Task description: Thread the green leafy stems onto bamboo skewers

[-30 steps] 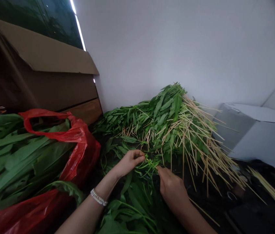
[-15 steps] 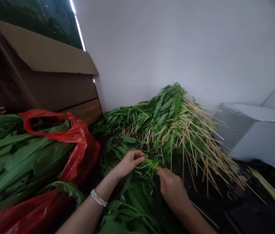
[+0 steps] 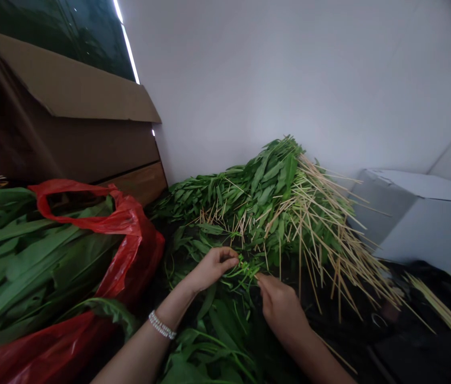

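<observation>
My left hand (image 3: 218,265), a beaded bracelet on its wrist, is closed in a pinch at the left end of a small cluster of green stems (image 3: 243,271). My right hand (image 3: 279,298) is closed around a thin bamboo skewer (image 3: 335,353), whose rear end sticks out past the wrist. The skewer's front part runs into the stems between my hands. Loose leafy greens (image 3: 209,346) lie beneath and in front of both hands. Just beyond them is a heap of leafy greens on skewers (image 3: 273,176), their bare sticks pointing right and toward me.
At left stands a red plastic bag (image 3: 129,234) full of long green leaves (image 3: 29,261). Behind it is an open cardboard box (image 3: 89,144). A white box (image 3: 429,224) sits at right against the white wall (image 3: 289,69). More bamboo skewers (image 3: 441,304) lie in front of that box.
Both hands hold nearly the same pose and place at the green stems. The view has shifted very slightly; nothing else has visibly moved.
</observation>
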Motion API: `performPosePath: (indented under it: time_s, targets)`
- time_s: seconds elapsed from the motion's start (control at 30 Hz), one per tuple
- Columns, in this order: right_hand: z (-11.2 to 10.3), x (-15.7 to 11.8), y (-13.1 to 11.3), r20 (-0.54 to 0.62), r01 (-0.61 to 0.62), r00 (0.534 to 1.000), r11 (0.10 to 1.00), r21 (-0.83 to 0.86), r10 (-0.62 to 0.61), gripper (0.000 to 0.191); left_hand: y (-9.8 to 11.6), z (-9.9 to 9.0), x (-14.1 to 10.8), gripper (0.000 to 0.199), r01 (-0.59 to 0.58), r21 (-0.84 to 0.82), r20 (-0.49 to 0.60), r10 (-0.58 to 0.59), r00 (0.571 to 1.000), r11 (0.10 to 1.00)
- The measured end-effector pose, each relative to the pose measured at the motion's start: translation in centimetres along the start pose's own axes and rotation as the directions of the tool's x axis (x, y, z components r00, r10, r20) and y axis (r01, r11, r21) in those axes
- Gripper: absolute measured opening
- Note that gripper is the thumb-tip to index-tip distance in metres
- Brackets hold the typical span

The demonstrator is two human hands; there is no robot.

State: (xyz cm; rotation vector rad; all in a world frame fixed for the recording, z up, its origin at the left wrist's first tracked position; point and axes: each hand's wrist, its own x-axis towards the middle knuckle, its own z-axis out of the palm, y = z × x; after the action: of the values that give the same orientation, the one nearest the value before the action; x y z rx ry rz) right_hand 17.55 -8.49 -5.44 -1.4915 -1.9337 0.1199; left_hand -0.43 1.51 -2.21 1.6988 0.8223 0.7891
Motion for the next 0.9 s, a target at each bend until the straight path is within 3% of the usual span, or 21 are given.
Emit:
performPosePath:
  time_s: [0.13,0.4,0.67,0.9]
  targets:
    - [0.18,0.27,0.34,-0.035,0.032,0.999,0.994,0.106,-0.028,0.032,0.04,-0.01,-0.05,0.033,-0.009,0.007,0.009,0.009,1.0,1.0]
    - [0.36,0.07,0.36,0.015,-0.001,1.0,0.999,0.048,0.0,0.033,-0.02,0.16,-0.02,0.033,0.004,-0.007,0.005,-0.004,1.0,1.0]
    - [-0.24,-0.18,-0.4,0.088,-0.052,0.994,0.987,-0.15,0.066,0.042,-0.46,0.19,0.03,0.03,-0.013,0.005,0.028,0.012,1.0,1.0]
    - [0.23,-0.05,-0.06,0.098,-0.058,0.993,0.998,-0.036,0.061,0.039,-0.6,0.21,0.02,0.029,-0.024,0.017,0.03,0.024,0.999,1.0]
